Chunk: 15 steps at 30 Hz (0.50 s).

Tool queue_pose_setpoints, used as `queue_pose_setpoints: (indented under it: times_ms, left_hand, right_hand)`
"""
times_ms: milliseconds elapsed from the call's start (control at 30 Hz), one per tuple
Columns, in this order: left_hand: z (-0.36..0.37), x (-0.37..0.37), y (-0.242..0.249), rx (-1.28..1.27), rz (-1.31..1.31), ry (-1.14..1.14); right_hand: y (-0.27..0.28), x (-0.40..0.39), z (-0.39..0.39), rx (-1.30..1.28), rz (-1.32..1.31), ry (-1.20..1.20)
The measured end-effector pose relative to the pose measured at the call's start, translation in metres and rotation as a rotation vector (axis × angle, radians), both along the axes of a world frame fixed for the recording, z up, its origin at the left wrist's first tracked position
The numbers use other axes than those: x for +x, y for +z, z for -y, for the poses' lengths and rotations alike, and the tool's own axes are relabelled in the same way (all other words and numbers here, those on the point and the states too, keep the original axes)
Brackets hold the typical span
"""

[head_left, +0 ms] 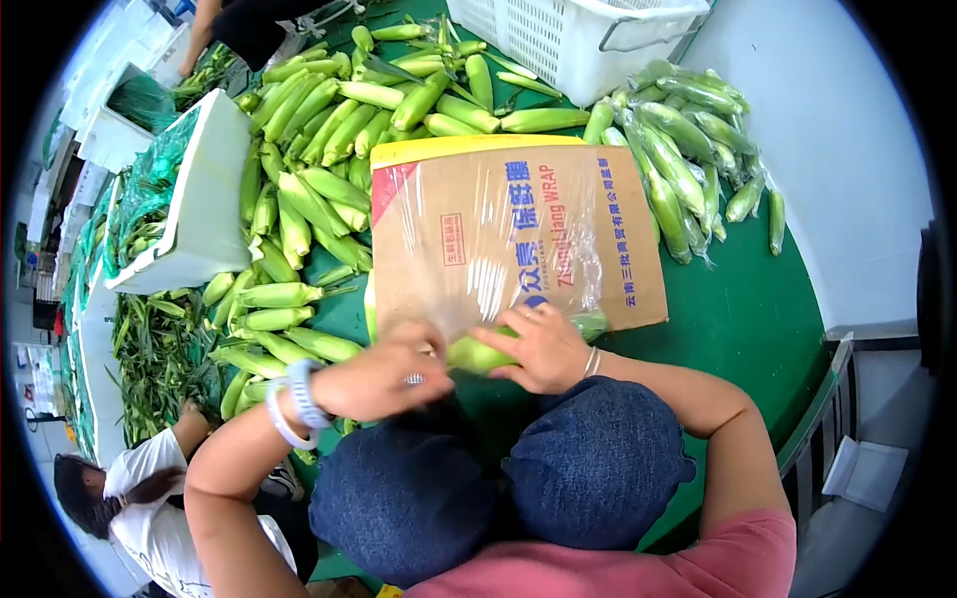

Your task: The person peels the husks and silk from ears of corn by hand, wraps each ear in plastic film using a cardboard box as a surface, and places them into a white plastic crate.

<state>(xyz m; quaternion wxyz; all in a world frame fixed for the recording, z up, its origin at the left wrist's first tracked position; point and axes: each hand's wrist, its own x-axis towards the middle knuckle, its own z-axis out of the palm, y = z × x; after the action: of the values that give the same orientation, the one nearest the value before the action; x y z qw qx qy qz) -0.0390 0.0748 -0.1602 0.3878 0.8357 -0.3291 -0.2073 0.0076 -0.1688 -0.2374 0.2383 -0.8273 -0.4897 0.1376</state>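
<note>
A green ear of corn [480,353] lies across the near edge of a cardboard sheet, close to my knees. My right hand [543,349] is closed over it from above, fingers pointing left. My left hand [387,371] is beside the ear's left end, slightly blurred, with its fingers curled in. What it pinches, if anything, is hidden. Shiny clear film [488,284] shows on the printed cardboard [419,224] in front of both hands, and more film sticks out right of my right hand.
Many unwrapped corn ears [339,120] are heaped ahead and left on the green surface [698,299]. Film-wrapped ears [688,140] are piled at the right. A white crate [558,45] stands at the back, a white foam box [184,199] at the left. Another person [164,508] sits lower left.
</note>
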Motion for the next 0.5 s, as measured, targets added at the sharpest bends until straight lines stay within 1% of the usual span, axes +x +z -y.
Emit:
queue_pose_setpoints:
  times_ms: [33,67,133,167,200,233,267,333,400,467,500]
  left_hand:
    - [0.017,0.001,-0.009,0.069,-0.085,-0.053]
    - [0.035,0.005,-0.013,0.061,-0.086,-0.060]
    - [0.064,0.014,-0.015,0.730,0.136,0.047]
    - [0.074,0.020,-0.017,0.728,0.138,0.030]
    - [0.083,0.028,-0.023,0.865,0.316,0.130]
    - [0.086,0.034,-0.031,0.998,0.501,0.236]
    - [0.086,0.038,-0.049,0.893,0.715,0.279]
    - [0.088,0.063,-0.074,0.856,0.771,0.412]
    - [0.076,0.102,-0.077,0.859,0.781,0.481]
    - [0.064,0.143,-0.065,0.767,0.432,0.438]
    - [0.055,0.162,-0.074,0.695,0.513,0.434]
  right_hand:
    - [0.003,0.005,-0.005,0.057,0.038,0.027]
    - [0.005,0.019,-0.012,0.116,0.082,0.052]
    - [-0.006,0.052,-0.033,0.129,0.314,0.031]
    - [-0.014,0.072,-0.048,0.125,0.350,0.016]
    - [-0.022,0.094,-0.065,0.123,0.389,0.003]
    - [-0.024,0.114,-0.083,0.071,0.431,-0.064]
    - [-0.026,0.137,-0.100,0.022,0.478,-0.130]
    - [-0.043,0.182,-0.125,-0.105,0.488,-0.316]
    - [-0.024,0.212,-0.125,-0.079,0.411,-0.548]
    - [-0.008,0.238,-0.113,-0.009,0.279,-0.674]
    - [-0.006,0.247,-0.105,-0.015,0.278,-0.673]
